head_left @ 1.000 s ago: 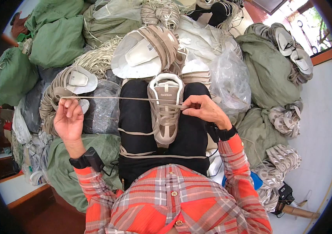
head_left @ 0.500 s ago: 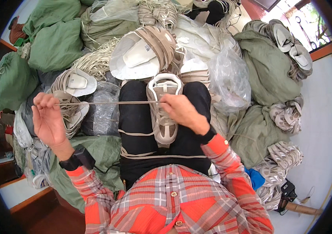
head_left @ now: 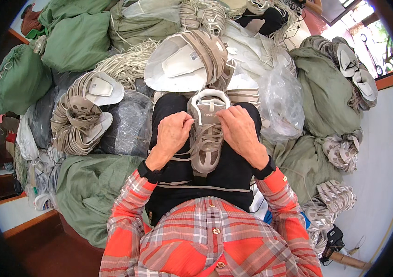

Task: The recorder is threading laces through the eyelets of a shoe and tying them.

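Note:
A grey-brown sneaker (head_left: 207, 159) with a pale collar rests between my knees, toe toward me. A flat taupe shoelace (head_left: 205, 138) crosses its front, with loose loops over the lower part and a length trailing to the left. My left hand (head_left: 173, 134) is at the sneaker's left edge, thumb and fingers pinched on the lace. On the opposite side my right hand (head_left: 241, 134) pinches the lace close to the upper eyelets; its fingertips hide the exact grip. Another strand of lace (head_left: 196, 188) lies across my black trousers.
Beyond my knees stands a stack of shoe uppers (head_left: 205, 57) with a white insole piece. More uppers (head_left: 78, 117) lie to the left, beside a bundle of pale laces (head_left: 125, 64). Green sacks (head_left: 76, 41) and a clear plastic bag (head_left: 282, 101) surround me.
My left hand has come in from far left to the sneaker, and the lace is no longer stretched taut across. My right hand has shifted to the sneaker's right side.

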`<state>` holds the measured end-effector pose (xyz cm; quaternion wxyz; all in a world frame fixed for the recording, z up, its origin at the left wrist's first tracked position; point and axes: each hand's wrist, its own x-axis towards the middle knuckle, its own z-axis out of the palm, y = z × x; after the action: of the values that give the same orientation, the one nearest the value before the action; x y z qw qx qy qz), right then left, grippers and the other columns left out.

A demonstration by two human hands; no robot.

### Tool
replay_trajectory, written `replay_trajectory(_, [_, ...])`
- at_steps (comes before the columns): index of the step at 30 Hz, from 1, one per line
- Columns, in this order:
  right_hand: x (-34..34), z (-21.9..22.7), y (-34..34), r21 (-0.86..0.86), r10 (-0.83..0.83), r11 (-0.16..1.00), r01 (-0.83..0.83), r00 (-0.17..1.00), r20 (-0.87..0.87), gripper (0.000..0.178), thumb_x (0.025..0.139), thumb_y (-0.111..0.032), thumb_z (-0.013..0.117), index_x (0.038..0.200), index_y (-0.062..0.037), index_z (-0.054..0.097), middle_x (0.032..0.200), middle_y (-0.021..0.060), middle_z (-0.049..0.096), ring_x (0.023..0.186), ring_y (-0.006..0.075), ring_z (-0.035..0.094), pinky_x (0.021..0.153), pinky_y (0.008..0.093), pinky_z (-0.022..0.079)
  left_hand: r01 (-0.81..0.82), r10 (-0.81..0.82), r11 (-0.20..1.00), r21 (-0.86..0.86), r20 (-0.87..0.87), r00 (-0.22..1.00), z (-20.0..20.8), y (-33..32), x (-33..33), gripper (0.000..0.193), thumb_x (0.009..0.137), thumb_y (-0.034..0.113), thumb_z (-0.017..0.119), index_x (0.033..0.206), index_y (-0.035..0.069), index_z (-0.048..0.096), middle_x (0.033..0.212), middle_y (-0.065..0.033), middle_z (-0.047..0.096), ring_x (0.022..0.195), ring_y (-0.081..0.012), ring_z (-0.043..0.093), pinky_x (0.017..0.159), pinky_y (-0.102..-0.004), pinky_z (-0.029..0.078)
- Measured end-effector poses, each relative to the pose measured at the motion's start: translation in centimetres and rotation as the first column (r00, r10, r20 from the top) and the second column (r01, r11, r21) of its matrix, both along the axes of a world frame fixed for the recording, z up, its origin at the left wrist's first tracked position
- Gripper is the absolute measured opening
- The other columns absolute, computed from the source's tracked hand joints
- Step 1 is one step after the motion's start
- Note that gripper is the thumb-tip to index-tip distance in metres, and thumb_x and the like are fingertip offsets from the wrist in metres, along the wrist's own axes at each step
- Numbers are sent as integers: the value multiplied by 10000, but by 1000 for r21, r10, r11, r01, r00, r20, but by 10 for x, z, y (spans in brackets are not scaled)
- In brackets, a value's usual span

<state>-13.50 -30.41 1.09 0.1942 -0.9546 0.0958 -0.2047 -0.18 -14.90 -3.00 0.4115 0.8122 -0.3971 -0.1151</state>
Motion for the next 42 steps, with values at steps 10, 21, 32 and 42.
replay_trajectory(10, [31,-14,1,-109,165,979,-171,984,-63,153,725,-46,593,874,-72,618,852,69,531,894,268,477,772,377,359,159,-148,987,28,538,830,-2,-5,-7,88,752,42,626,779,51,543,695,-97,527,668,-263,541,605,-360,440])
replay_trajectory(21, [39,-29,-11,128,230,967,-220,971,-64,108,731,-76,627,838,-86,637,858,76,544,885,269,503,785,384,376,106,-1,983,148,-577,817,7,-12,21,164,843,148,642,773,0,639,626,-27,627,480,-71,536,425,-222,408])
replay_trajectory(32, [25,3,-75,-245,102,964,-108,994,-37,83,702,-55,584,772,-86,554,777,77,504,809,273,491,690,391,355,-52,-512,834,-549,-806,296,9,49,19,198,942,195,524,858,32,599,722,-67,610,714,-165,621,692,-275,507])
replay_trajectory(42, [26,-11,-26,938,107,-325,-124,980,166,155,936,-129,531,979,17,557,1007,114,614,865,194,613,743,282,504,-864,-880,321,-388,-460,-120,5,45,-22,129,941,124,470,846,83,545,853,-11,571,928,-194,568,1045,-445,344])
